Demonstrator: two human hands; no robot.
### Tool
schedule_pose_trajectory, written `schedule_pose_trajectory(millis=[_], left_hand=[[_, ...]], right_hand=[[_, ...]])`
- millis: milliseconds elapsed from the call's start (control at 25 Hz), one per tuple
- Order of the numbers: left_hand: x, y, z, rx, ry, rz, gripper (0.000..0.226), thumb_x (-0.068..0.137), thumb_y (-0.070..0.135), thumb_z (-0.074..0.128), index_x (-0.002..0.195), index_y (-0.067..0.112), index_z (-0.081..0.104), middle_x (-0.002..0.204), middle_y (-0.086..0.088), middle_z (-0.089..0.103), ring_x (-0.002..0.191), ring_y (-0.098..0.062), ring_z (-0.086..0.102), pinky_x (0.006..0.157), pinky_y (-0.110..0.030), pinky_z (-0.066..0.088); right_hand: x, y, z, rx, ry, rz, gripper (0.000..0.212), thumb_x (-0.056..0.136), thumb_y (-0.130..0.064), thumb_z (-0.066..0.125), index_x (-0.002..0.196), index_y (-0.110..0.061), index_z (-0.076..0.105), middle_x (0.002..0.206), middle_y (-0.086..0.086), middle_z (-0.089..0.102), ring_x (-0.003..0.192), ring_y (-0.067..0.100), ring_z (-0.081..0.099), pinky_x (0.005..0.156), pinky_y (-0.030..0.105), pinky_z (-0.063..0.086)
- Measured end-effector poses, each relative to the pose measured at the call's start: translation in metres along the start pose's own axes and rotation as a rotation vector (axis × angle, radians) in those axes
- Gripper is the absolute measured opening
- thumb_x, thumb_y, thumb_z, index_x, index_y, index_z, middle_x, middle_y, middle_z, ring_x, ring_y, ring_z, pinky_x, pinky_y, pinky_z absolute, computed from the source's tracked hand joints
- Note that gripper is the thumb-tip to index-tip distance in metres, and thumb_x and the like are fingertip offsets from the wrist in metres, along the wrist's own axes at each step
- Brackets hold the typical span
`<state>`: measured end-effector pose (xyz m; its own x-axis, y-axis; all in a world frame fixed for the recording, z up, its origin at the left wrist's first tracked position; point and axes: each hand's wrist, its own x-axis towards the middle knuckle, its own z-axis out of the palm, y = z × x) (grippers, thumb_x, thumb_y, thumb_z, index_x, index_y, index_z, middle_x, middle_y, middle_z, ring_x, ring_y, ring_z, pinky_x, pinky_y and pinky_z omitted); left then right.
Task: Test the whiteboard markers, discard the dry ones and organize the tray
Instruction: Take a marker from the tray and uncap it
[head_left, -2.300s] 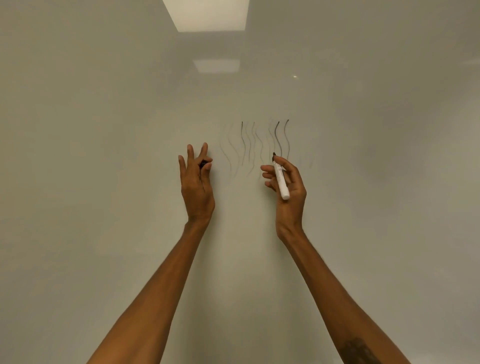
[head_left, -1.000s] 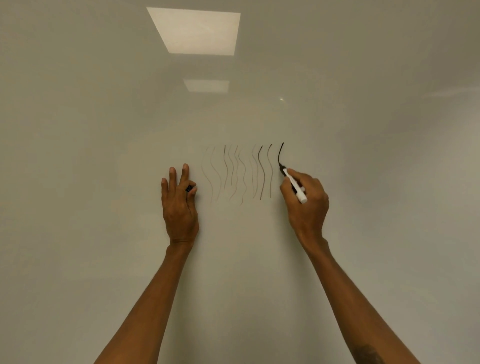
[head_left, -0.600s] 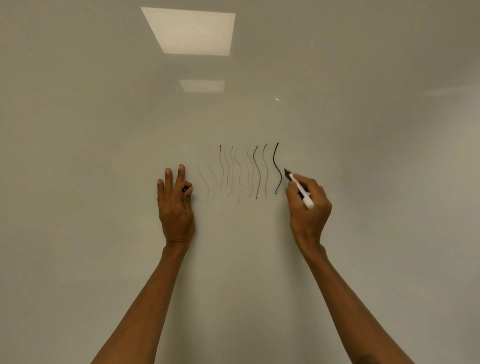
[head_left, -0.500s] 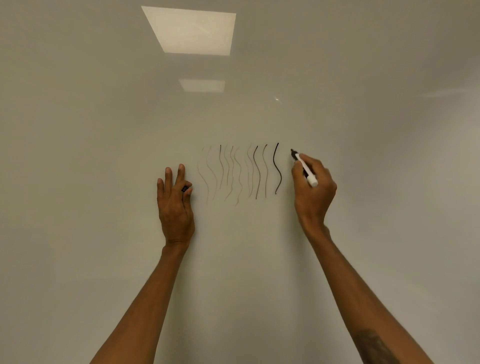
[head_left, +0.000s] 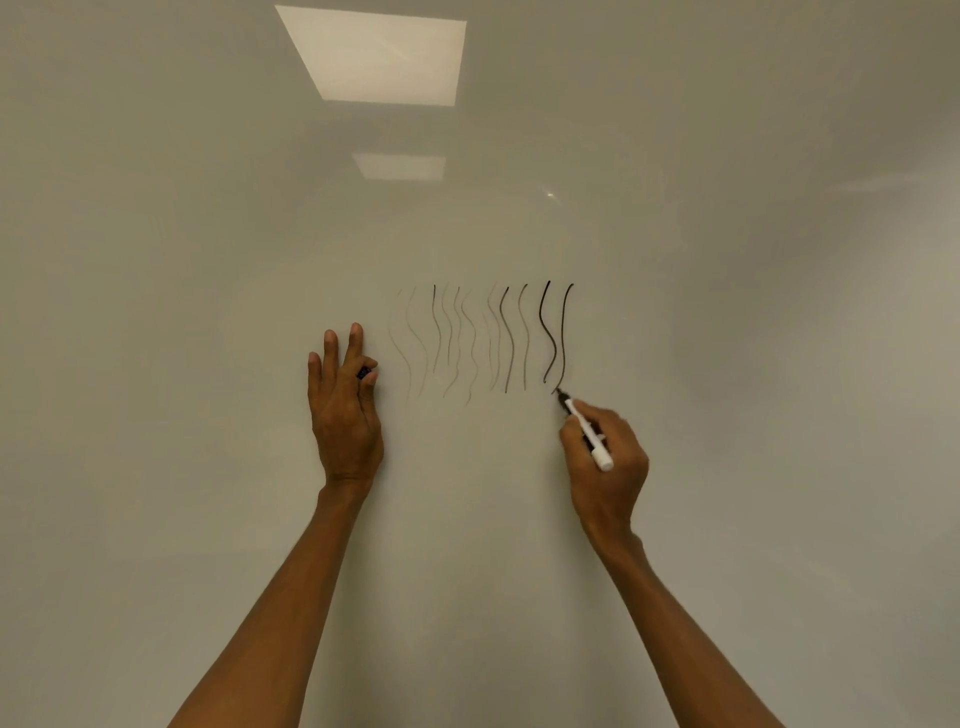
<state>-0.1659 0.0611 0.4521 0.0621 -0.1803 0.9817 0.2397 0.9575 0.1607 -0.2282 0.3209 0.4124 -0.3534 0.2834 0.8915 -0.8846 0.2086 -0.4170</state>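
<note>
White marker (head_left: 587, 432), gripped in the curled fingers of the right hand (head_left: 607, 470), with its dark tip set on the whiteboard (head_left: 779, 374) at the lower end of the rightmost wavy line (head_left: 563, 332). A small black cap (head_left: 363, 372) is pinched between thumb and forefinger of the left hand (head_left: 345, 415), left of the strokes, with 3 fingers extended. 2 light panels (head_left: 374, 54) are reflected above.

Right hand (head_left: 605, 462) holds marker (head_left: 587, 434) tip on whiteboard (head_left: 779, 364); left hand (head_left: 343, 410) pinches cap (head_left: 363, 372).
</note>
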Motion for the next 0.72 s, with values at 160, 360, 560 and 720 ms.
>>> schedule_pose_trajectory(millis=[160, 360, 560, 720], left_hand=[[0.0, 0.0, -0.001, 0.005, 0.004, 0.003, 0.027, 0.105, 0.01, 0.043, 0.13, 0.008, 0.054, 0.148, -0.007, 0.05, 0.147, -0.027, 0.032, 0.123, -0.046, 0.021], [0.0, 0.0, -0.001, 0.012, 0.008, 0.007, 0.025, 0.105, 0.01, 0.043, 0.128, 0.01, 0.053, 0.148, -0.008, 0.05, 0.147, -0.027, 0.032, 0.123, -0.045, 0.021], [-0.001, -0.002, 0.0, 0.026, 0.005, 0.004, 0.021, 0.105, 0.011, 0.043, 0.115, 0.004, 0.061, 0.15, -0.006, 0.048, 0.148, -0.026, 0.031, 0.123, -0.045, 0.021], [0.0, -0.002, -0.001, -0.005, -0.021, -0.01, 0.021, 0.105, 0.012, 0.044, 0.109, 0.003, 0.062, 0.151, -0.006, 0.047, 0.149, -0.025, 0.029, 0.124, -0.046, 0.018]], right_hand=[[0.044, -0.014, 0.001, 0.126, 0.035, 0.07, 0.021, 0.092, -0.017, 0.064, 0.112, -0.015, 0.071, 0.099, -0.003, 0.071, 0.087, 0.014, 0.067, 0.073, 0.037, 0.056], [0.088, -0.016, 0.011, 0.082, 0.048, 0.026, 0.027, 0.095, -0.026, 0.06, 0.118, -0.016, 0.069, 0.106, -0.005, 0.072, 0.094, 0.012, 0.067, 0.08, 0.035, 0.057], [0.069, -0.006, 0.006, -0.001, -0.015, -0.047, 0.027, 0.092, -0.023, 0.061, 0.116, -0.015, 0.071, 0.101, -0.003, 0.072, 0.085, 0.015, 0.065, 0.071, 0.032, 0.055], [0.016, 0.003, -0.007, 0.025, -0.027, 0.106, 0.022, 0.089, -0.02, 0.062, 0.108, -0.017, 0.072, 0.089, -0.006, 0.07, 0.076, 0.013, 0.063, 0.063, 0.035, 0.053]])
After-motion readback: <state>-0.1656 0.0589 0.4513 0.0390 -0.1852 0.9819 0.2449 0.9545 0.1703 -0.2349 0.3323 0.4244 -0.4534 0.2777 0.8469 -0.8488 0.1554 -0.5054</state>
